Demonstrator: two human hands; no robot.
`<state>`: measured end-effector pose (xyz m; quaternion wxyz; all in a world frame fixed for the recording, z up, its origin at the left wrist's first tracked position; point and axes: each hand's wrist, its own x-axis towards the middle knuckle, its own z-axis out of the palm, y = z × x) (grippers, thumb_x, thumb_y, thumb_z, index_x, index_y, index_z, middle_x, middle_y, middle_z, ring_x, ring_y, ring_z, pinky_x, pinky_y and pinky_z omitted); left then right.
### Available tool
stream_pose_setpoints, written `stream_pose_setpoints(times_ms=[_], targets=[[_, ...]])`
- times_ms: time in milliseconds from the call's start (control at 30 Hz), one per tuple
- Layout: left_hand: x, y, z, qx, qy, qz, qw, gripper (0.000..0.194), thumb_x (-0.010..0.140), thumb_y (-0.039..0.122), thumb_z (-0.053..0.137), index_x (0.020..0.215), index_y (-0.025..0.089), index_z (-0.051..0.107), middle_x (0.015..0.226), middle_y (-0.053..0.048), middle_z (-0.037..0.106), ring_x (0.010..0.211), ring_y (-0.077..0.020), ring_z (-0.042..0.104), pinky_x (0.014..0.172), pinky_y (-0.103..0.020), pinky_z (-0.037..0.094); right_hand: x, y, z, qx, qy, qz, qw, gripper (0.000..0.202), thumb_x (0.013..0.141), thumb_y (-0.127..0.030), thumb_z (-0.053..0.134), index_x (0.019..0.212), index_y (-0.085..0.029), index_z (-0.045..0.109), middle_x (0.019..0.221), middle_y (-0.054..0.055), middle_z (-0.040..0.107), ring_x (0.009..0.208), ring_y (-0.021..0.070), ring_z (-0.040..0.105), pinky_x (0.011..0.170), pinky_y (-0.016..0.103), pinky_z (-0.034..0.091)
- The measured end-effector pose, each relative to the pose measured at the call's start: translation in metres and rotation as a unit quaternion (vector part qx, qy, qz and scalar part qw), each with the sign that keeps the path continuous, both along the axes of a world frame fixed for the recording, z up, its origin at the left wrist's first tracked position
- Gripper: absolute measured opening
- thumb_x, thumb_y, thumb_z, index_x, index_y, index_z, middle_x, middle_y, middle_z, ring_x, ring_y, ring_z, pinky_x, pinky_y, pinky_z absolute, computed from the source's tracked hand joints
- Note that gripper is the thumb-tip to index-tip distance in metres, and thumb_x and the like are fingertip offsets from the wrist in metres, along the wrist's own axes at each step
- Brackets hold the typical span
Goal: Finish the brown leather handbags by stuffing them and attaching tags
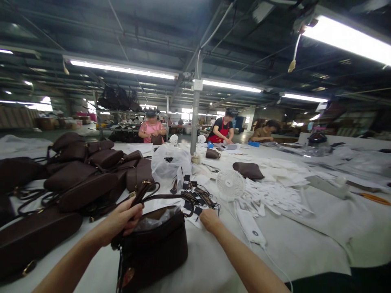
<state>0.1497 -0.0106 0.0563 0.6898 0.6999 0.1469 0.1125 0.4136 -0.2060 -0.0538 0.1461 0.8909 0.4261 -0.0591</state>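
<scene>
A dark brown handbag [155, 252] stands tilted in front of me, its top open with clear plastic showing inside. My left hand [125, 215] is closed around the bag's straps [143, 191] at its upper left. To the right of the bag, my right hand [209, 219] is curled at the near edge of a heap of black hang tags [200, 197]. Its fingertips are turned away, so I cannot see whether a tag is between them.
Many brown bags [88, 175] are piled on the left. A white plastic bag [168, 162] lies behind the tags. A white fan [230, 185], a white power strip [250, 228] and white paper pieces [269, 195] are at right. Across the table, a person in a red apron [224, 130] works.
</scene>
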Motion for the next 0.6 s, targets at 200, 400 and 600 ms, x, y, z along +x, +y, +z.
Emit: stream_pose_setpoints(times_ms=[200, 400, 600], targets=[[0.0, 0.002, -0.004, -0.007, -0.019, 0.016, 1.0, 0.044, 0.069, 0.052, 0.069, 0.075, 0.022, 0.038, 0.058, 0.01, 0.037, 0.04, -0.0027, 0.025, 0.032, -0.013, 0.022, 0.003, -0.005, 0.006, -0.013, -0.004, 0.013, 1.0, 0.027, 0.092, -0.032, 0.059, 0.113, -0.015, 0.06, 0.115, 0.007, 0.063, 0.102, 0.0209, 0.062, 0.088, 0.043, 0.052], [0.002, 0.002, -0.009, -0.009, -0.023, 0.031, 0.999, 0.043, 0.069, 0.052, 0.068, 0.073, 0.022, 0.037, 0.058, 0.01, 0.037, 0.04, -0.0021, 0.025, 0.032, -0.013, 0.022, -0.003, -0.016, 0.016, 0.028, -0.007, 0.015, 0.999, 0.026, 0.091, -0.031, 0.06, 0.111, -0.015, 0.061, 0.114, 0.007, 0.064, 0.104, 0.0212, 0.062, 0.091, 0.044, 0.051], [0.009, 0.007, -0.007, -0.004, -0.026, 0.04, 0.999, 0.042, 0.07, 0.049, 0.069, 0.073, 0.021, 0.038, 0.056, 0.01, 0.037, 0.04, -0.0021, 0.027, 0.032, -0.012, 0.024, 0.006, -0.063, 0.041, 0.079, 0.064, -0.039, 0.994, 0.025, 0.082, -0.005, 0.052, 0.102, -0.011, 0.066, 0.108, 0.018, 0.068, 0.104, 0.0283, 0.064, 0.087, 0.041, 0.049]])
